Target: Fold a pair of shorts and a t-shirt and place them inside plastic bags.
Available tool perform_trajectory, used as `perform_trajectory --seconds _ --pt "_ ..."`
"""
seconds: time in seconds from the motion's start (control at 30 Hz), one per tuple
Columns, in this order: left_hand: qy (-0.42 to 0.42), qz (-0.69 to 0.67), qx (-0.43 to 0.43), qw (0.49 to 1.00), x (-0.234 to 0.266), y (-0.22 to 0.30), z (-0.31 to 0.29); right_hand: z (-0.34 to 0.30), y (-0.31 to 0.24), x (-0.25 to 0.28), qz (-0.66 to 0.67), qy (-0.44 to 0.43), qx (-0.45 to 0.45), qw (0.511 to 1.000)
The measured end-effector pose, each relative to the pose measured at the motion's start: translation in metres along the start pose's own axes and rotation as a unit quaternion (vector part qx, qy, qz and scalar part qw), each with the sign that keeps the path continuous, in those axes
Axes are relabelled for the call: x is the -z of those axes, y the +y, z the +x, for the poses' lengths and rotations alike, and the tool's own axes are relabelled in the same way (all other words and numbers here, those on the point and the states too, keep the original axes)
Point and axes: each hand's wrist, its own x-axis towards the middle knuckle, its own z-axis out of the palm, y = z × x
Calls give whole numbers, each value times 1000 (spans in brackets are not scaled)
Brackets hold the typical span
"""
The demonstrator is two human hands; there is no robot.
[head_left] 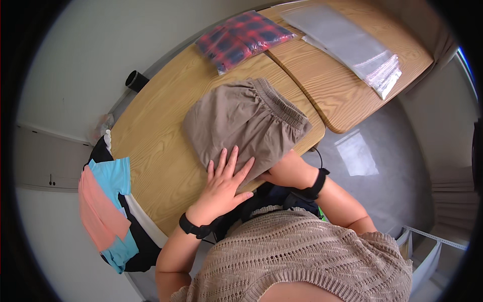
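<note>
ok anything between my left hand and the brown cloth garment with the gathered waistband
Nothing visible: your left hand rests spread directly on the brown garment. The red checked package in clear plastic lies beyond it.

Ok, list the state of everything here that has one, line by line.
Brown garment: on the table, waistband gathered
Left hand: open, spread on the brown garment
Right hand: at the brown garment's near edge, fingers mostly hidden
Plaid cloth: folded, in clear packaging
Clear bags: lying flat
Pink cloth: draped over the blue cloth
Blue cloth: partly covered
Cabinet doors: shut
</note>
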Motion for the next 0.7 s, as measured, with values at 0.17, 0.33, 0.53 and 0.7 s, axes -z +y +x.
perform_trajectory --seconds 0.17,0.33,0.53,0.7 --pt "30 -2 12 999 -7 0 -4 13 -27 92 67 -245 -198 947" --pt "22 -14 -12 1000 -7 -7 4 5 23 49 -232 25 -53 971" --pt "112 -69 -96 987 54 -20 15 1 31 45 -160 -7 -62 985" --pt "-19 13 -25 999 69 -59 72 -2 32 41 -125 -10 -71 990"
